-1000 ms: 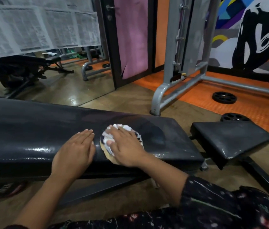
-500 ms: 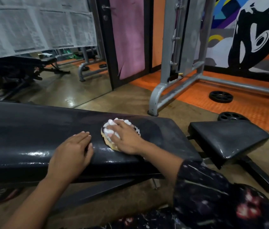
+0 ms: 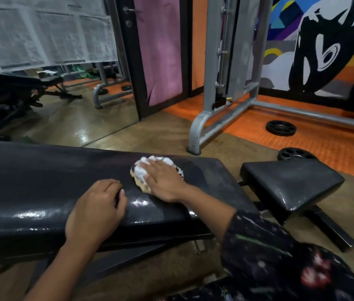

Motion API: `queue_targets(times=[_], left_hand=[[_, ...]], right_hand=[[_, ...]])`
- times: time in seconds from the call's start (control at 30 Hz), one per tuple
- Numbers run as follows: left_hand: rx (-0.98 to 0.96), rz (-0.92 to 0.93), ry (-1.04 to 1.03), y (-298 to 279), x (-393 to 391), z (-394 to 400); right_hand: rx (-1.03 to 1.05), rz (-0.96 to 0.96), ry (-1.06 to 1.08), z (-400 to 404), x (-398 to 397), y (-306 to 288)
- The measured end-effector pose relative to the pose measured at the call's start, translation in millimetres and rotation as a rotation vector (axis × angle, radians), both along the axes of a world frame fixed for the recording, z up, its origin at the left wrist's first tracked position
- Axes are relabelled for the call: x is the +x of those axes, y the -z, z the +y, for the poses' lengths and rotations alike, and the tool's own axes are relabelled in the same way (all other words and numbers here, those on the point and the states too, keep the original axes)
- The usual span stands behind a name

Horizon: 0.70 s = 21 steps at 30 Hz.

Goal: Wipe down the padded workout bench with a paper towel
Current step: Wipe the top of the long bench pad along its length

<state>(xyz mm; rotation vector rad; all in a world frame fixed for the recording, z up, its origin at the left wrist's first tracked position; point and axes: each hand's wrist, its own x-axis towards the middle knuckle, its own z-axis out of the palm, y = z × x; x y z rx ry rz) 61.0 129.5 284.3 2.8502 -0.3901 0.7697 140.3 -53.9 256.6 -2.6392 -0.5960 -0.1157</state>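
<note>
The long black padded bench (image 3: 41, 183) runs across the view from the left edge to the middle. My right hand (image 3: 164, 181) lies flat on a crumpled white paper towel (image 3: 141, 170) and presses it against the pad near the bench's far right part. Part of the towel shows tan and dark patterned patches at its edges. My left hand (image 3: 97, 209) rests on the bench's near side, left of the towel, with its fingers curled under and nothing in it. A glossy wet-looking streak lies on the pad between the two hands.
A separate black seat pad (image 3: 291, 183) sits to the right of the bench. Two black weight plates (image 3: 280, 127) lie on the orange floor mat behind it. A grey metal rack frame (image 3: 211, 122) stands beyond the bench, and a wall mirror (image 3: 52, 83) is at the left.
My right hand has pushed the paper towel away from me, toward the far edge of the pad. My left hand's fingers have curled from flat.
</note>
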Motion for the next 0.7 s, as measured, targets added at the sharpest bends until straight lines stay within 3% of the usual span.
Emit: queue_targets(times=[0.1,0.23,0.33,0.47,0.6,0.7], left_hand=[[-0.001,0.02,-0.008,-0.7,-0.7,0.3],[-0.001,0.005,-0.018,-2.0,-3.1,0.5],[-0.018,0.008,-0.018,-3.1,-2.7,-0.3],[-0.019,0.007,-0.025,-3.1,-2.7,-0.9],[0.001,0.018,-0.025,-2.8,-3.8,0.1],[-0.001,0.023,-0.028,-2.0,-2.4,0.4]], right_hand=[[0.062,-0.026,-0.104,-42.9,-16.0,26.1],[0.012,0.015,0.152,-87.4,27.1,32.0],[-0.076,0.096,0.267,-67.8,54.1,7.1],[-0.045,0.087,0.122,-26.8,49.8,0.7],[0.013,0.037,-0.093,-61.2,13.8,25.2],[0.052,-0.028,0.017,-105.5,22.5,37.0]])
